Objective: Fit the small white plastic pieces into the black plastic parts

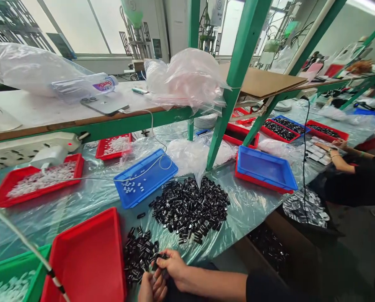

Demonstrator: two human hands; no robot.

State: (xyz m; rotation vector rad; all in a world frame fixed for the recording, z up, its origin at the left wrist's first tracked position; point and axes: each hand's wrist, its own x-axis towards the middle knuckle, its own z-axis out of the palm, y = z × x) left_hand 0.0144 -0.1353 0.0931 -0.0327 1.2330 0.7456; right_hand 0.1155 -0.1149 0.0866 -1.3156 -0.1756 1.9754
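A plastic-covered desk (80, 201) is carrying red trays (86, 256), blue trays (265, 167) and a black parts pile (190, 207) at centre frame.

Black parts pile (190, 209) blocks centre; red tray (86, 256) crowds left; bare film (253, 205) open right.

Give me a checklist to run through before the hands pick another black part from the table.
1. Right hand on a small black part at the table edge: ok.
2. Left hand free to take a part: cannot tell, partly out of view.
3. Small pile of black parts beside the hands: ok.
4. Large pile of black parts stocked: ok.
5. Red tray bare inside: ok.
6. White cable crossing the near left corner: not ok.
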